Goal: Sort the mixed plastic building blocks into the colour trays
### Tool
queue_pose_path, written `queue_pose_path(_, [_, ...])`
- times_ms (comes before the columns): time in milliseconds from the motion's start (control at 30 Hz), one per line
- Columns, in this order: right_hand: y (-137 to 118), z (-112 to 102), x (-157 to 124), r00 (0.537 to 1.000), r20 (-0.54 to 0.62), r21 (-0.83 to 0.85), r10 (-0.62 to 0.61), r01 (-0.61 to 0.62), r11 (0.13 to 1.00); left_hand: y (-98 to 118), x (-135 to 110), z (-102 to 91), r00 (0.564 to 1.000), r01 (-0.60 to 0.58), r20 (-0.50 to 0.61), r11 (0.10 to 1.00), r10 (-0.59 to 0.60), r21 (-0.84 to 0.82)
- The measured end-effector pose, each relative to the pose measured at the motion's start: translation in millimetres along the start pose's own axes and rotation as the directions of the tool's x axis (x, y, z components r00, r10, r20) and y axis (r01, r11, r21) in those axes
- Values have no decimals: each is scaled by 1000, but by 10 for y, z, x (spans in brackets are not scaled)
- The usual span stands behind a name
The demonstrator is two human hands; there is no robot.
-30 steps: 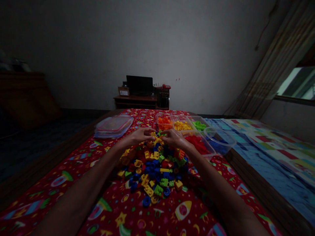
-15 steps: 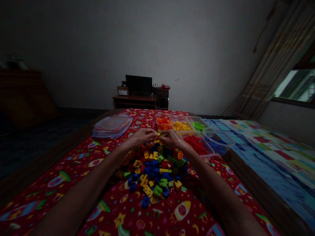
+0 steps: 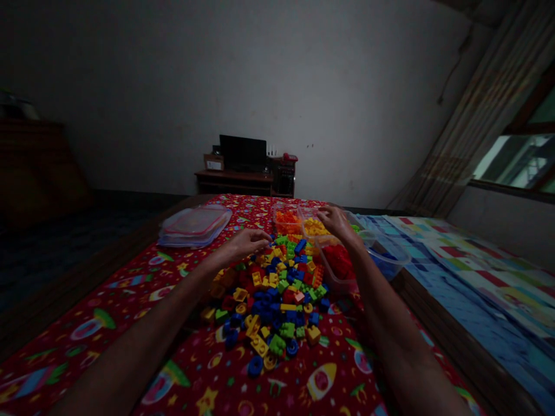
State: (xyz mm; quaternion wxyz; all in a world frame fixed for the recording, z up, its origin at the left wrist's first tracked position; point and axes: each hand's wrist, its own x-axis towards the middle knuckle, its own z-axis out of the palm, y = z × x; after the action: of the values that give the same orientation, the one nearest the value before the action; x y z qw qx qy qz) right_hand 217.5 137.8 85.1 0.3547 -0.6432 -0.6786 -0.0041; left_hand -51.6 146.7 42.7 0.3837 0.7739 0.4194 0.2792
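A heap of small plastic bricks (image 3: 273,294) in red, blue, yellow, green and orange lies on a red patterned cloth (image 3: 130,300). My left hand (image 3: 245,242) rests at the far left edge of the heap with its fingers curled together; what they pinch is too small to name. My right hand (image 3: 333,221) reaches out over the clear box of yellow bricks (image 3: 314,227), fingers bent downward. Beside it stand clear boxes of orange bricks (image 3: 287,219), red bricks (image 3: 338,261) and blue bricks (image 3: 385,257).
A stack of clear lids (image 3: 195,224) lies at the far left of the cloth. A low wooden stand with a dark screen (image 3: 243,153) is against the back wall. A patchwork blanket (image 3: 468,271) lies to the right, past a wooden edge.
My right hand has left the heap, where it met the left hand, and moved up and right over the yellow box. The left hand stayed at the heap.
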Motion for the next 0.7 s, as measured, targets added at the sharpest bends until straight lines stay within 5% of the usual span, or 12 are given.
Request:
queue_pose_path(267, [-167,-131,-243,993,41,17,-112,112,994,255,-138,171,969,-237,67,827,237,510])
queue_pose_path(333, [-214,-179,-257,994,22,62,-106,105,993,424,-273,361,925,-367,118,768,362,525])
queue_pose_path(433, [-234,-205,-281,991,38,96,-129,124,988,652,-534,717,759,-651,357,612,544,449])
queue_pose_path(533, [-197,-194,-306,989,38,63,-146,143,988,751,-770,1047,642,-767,511,478,572,428])
queue_pose_path(600, [-175,-184,-319,987,46,33,-152,151,988,725,-862,1212,619,-786,554,426,557,449])
queue_pose_path(700, [-173,-159,-338,983,73,-15,-165,167,986,615,-873,1360,652,-749,535,349,537,563])
